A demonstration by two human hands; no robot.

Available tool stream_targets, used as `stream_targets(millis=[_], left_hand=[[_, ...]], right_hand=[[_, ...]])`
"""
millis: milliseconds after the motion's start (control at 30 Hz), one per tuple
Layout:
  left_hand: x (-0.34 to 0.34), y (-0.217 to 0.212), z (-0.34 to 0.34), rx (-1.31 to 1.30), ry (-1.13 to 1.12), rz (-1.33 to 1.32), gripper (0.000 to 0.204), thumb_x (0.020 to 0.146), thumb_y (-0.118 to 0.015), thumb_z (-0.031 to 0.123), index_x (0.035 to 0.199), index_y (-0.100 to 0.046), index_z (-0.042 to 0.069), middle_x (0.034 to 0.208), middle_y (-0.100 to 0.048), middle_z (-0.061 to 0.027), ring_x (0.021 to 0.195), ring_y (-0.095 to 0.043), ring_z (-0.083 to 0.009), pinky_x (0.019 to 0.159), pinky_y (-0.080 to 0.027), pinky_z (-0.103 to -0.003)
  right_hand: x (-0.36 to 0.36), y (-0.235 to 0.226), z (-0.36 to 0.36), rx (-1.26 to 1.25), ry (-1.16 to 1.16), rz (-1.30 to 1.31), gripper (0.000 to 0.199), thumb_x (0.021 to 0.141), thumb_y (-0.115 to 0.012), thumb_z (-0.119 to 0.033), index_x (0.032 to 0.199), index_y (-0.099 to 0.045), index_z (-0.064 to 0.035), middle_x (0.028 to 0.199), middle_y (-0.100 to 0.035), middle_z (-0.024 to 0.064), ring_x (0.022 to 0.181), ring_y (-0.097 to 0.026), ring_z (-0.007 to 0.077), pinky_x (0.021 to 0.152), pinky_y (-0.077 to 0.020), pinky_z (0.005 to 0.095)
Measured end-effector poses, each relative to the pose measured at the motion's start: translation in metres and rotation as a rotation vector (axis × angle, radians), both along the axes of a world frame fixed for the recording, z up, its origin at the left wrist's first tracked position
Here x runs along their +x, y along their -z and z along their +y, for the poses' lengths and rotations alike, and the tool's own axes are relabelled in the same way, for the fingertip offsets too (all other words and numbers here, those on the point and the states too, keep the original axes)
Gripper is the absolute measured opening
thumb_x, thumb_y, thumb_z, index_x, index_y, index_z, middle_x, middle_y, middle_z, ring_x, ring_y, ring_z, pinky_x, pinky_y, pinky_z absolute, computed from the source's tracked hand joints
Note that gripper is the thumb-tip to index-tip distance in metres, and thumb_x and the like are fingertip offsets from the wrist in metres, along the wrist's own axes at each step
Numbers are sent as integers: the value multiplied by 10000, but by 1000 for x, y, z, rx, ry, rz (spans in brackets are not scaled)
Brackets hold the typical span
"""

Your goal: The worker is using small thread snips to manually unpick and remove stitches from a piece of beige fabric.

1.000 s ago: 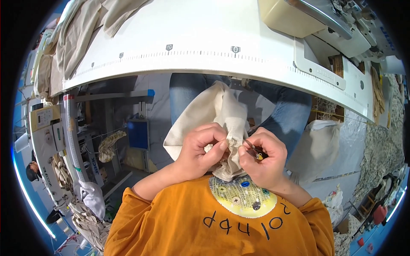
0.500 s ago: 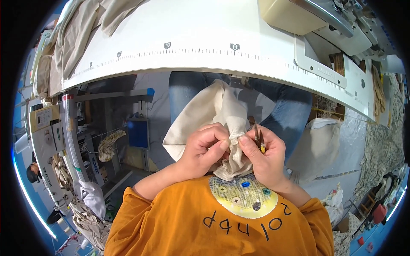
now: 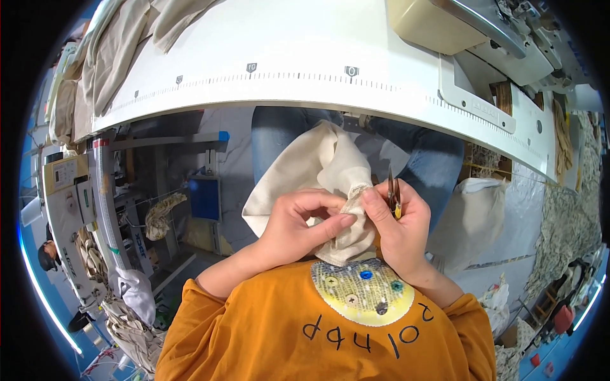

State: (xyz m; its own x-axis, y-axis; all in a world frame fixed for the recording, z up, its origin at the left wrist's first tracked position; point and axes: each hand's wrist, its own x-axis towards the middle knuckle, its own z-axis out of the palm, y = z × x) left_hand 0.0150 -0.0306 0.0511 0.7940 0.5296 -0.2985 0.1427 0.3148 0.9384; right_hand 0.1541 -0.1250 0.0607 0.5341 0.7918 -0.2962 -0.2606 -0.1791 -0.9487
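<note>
Below the white ruled sewing counter point(image 3: 305, 60), both hands pinch a cream cloth piece point(image 3: 318, 171); the right hand point(image 3: 397, 232) also grips small thread snips point(image 3: 393, 193), seemingly trimming. Next: steady, fine cutting.

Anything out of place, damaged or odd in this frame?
Nothing stands out. The left hand and right hand pinch a cream cloth piece in the lap; the right also holds small snips. Other cloth lies heaped on the white table.
</note>
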Motion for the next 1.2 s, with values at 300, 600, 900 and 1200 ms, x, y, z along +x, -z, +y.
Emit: stream_targets(millis=[300,600,900,1200], left_hand=[[-3,3,-2,-237,-69,-74,231,833,-624,50,1054,-621,-18,874,-574,-15,725,-524,-38,614,-428,-185],[-3,2,1,37,-15,-96,206,863,-583,64,1055,-627,1,754,-512,6,669,-443,-52,569,-366,-193],[-1,2,0,-55,-29,-69,198,875,-572,87,1039,-629,-8,735,-508,6,641,-434,-52,553,-357,-194],[-1,4,-1,-13,-19,-57,203,873,-575,88,1046,-629,-4,726,-504,8,641,-438,-50,555,-360,-194]], right_hand=[[12,-11,-23,44,-223,-425,284,822,-660,-231,940,-552,4,676,-493,24,580,-472,46,500,-366,184],[15,-22,-18,49,-262,-900,264,719,-733,-165,874,-575,-22,611,-549,44,472,-546,153,417,-408,243],[12,-22,-21,-1,-247,-851,252,726,-729,-173,864,-584,-20,600,-553,49,465,-549,148,412,-408,246],[12,-22,-21,-5,-230,-888,253,725,-730,-175,866,-585,-23,608,-556,48,467,-550,148,413,-409,245]])
